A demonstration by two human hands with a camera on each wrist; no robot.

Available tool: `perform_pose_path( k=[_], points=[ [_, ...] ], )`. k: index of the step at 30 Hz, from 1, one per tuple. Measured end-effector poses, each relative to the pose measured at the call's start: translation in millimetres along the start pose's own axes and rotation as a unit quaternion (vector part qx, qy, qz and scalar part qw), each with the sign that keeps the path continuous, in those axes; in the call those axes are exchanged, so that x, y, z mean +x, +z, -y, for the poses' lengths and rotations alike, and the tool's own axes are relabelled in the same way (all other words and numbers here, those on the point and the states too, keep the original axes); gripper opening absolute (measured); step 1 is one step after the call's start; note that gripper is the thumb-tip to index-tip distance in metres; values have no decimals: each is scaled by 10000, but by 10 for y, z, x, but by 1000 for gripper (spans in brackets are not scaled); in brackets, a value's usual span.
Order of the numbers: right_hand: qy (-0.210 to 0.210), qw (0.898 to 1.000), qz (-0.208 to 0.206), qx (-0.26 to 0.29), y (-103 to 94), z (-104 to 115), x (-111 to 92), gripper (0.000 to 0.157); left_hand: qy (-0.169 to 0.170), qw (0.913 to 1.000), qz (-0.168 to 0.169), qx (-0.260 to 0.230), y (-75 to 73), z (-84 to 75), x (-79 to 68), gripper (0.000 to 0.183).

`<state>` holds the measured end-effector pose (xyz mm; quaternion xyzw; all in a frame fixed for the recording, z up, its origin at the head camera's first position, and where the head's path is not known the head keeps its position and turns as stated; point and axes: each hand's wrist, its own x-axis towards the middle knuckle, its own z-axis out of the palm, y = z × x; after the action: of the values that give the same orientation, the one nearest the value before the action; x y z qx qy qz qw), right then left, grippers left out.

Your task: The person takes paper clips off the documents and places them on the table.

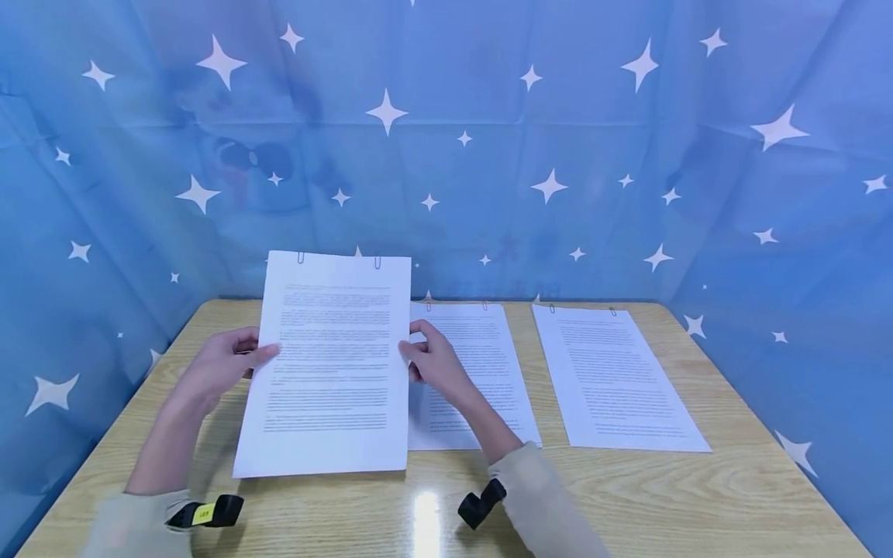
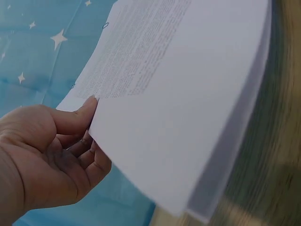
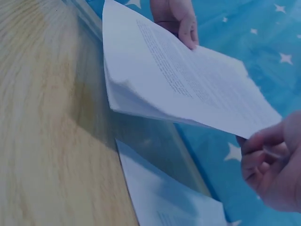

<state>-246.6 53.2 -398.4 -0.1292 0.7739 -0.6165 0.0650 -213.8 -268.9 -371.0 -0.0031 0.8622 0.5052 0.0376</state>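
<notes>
A stack of printed paper (image 1: 328,364), with two paper clips (image 1: 301,258) along its top edge, is held up tilted over the left part of the table. My left hand (image 1: 226,360) pinches its left edge, thumb on the printed face and fingers curled behind. On the opposite edge my right hand (image 1: 436,360) pinches it the same way. The left wrist view shows the lower sheets of the stack (image 2: 178,117) fanned slightly apart. From the right wrist, both the left hand (image 3: 178,21) and right hand (image 3: 275,162) grip opposite edges, the lower corner curling a little.
Partly behind the raised stack lies a second clipped printed stack (image 1: 481,372) on the wooden table (image 1: 628,496). A third clipped stack (image 1: 621,380) lies farther right. A blue curtain (image 1: 460,163) with white stars hangs around the table's back and sides.
</notes>
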Motion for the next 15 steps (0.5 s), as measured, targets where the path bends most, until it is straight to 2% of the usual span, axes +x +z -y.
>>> perform_pose_path(
  k=[8, 15],
  points=[
    [-588, 9981, -166, -51, -273, -28, -46, 22, 287, 9993, 113, -202, 170, -196, -26, 41],
    [-974, 9937, -220, -500, -495, -13, -121, 23, 674, 9959, 490, -353, 299, -306, -28, 42]
  ],
)
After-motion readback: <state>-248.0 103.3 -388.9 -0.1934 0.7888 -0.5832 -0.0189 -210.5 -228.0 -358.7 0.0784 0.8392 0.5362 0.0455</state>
